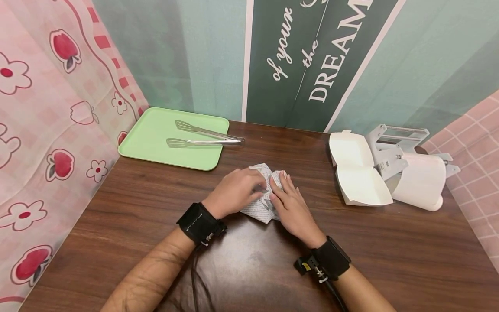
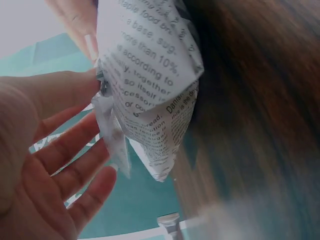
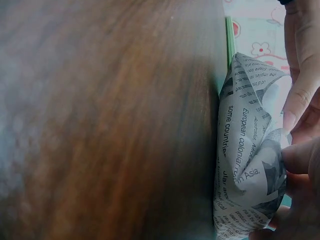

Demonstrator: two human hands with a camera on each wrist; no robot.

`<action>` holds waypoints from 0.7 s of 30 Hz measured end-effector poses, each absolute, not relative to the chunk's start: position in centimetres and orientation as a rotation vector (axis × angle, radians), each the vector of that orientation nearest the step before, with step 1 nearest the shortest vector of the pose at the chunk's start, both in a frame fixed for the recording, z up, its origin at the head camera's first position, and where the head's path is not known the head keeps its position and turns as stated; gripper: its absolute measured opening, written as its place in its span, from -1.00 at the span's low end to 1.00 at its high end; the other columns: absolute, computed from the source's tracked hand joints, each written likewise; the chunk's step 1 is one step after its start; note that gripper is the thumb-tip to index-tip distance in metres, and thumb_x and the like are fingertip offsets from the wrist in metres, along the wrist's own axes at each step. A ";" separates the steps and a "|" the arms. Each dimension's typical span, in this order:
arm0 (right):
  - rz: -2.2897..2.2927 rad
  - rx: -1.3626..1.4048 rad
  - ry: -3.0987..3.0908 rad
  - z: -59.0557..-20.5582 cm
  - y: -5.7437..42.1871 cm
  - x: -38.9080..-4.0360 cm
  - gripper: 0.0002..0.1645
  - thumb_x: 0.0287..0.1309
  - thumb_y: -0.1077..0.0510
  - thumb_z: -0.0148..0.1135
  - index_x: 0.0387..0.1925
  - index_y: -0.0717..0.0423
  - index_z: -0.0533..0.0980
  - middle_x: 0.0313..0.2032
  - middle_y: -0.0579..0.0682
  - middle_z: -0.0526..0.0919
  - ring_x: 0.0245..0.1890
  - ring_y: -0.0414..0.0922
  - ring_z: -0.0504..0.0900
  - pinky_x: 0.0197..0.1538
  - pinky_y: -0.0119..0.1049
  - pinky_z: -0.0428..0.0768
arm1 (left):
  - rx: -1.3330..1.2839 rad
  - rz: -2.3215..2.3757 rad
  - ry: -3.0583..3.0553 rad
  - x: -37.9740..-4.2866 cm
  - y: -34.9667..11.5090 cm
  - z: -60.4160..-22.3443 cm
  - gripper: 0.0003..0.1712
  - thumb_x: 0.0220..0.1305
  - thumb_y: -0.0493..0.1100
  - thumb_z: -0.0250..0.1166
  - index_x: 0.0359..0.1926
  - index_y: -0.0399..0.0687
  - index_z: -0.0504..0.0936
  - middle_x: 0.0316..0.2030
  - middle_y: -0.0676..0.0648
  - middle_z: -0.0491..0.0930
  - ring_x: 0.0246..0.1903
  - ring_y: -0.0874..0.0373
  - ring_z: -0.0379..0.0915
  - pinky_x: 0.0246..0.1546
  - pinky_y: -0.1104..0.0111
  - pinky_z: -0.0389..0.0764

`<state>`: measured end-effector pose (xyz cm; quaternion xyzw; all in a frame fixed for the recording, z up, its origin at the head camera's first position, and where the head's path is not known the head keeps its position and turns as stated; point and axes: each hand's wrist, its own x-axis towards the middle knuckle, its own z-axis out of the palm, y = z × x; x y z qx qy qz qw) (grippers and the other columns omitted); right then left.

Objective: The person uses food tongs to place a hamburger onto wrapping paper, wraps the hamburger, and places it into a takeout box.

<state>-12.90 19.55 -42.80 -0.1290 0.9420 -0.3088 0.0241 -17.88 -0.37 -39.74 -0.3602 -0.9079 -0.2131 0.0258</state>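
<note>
The packet wrapped in printed paper (image 1: 257, 211) lies under my hands, near the middle of the tabletop (image 1: 128, 208). My right hand (image 1: 294, 210) rests across its right part, fingers straight and pressing, thumb against the paper. My left hand (image 1: 238, 190) bends over the left part, thumb touching the packet beside a translucent flap (image 2: 114, 142); I cannot tell whether this grip pinches it. The packet's near edge pokes out between my hands, facing a broad bare stretch. Far left is the green tray (image 1: 191, 159), its near right corner a short way beyond the packet. The metal tongs (image 1: 183, 143) lie on it, overhanging its right edge. On the right, past an open span of wood, sits the open white box (image 1: 362, 184), its right side close to a white stand (image 1: 391, 164) with a white roll (image 1: 422, 180).
</note>
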 end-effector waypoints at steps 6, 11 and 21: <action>-0.985 -0.375 2.913 -42.8 19.5 -13.0 -0.44 0.59 0.04 -0.14 0.50 0.06 0.24 0.57 0.21 0.00 0.60 0.20 -0.04 0.50 0.37 0.00 | -1.191 -0.525 -2.750 -17.6 -0.3 -40.0 -0.85 0.34 -0.02 0.36 -0.35 0.12 0.79 -0.05 0.10 0.73 0.01 0.19 0.63 0.08 0.20 0.57; -0.964 -0.392 2.935 -42.7 19.5 -13.0 -0.44 0.57 0.10 -0.09 0.49 0.11 0.25 0.55 0.26 0.05 0.58 0.20 0.01 0.49 0.38 0.04 | -1.128 -0.536 -2.756 -17.5 -0.2 -40.6 -0.84 0.31 0.05 0.38 -0.23 0.11 0.75 -0.05 0.11 0.69 -0.04 0.21 0.63 0.00 0.23 0.60; -0.881 -0.418 2.943 -42.6 19.6 -13.1 -0.38 0.55 0.09 -0.03 0.51 0.17 0.19 0.55 0.31 0.02 0.58 0.15 0.05 0.49 0.34 0.10 | -1.121 -0.529 -2.840 -17.4 -0.2 -41.1 -0.39 0.31 0.10 0.37 0.31 -0.01 0.58 0.30 0.01 0.56 0.35 0.12 0.43 0.34 0.11 0.47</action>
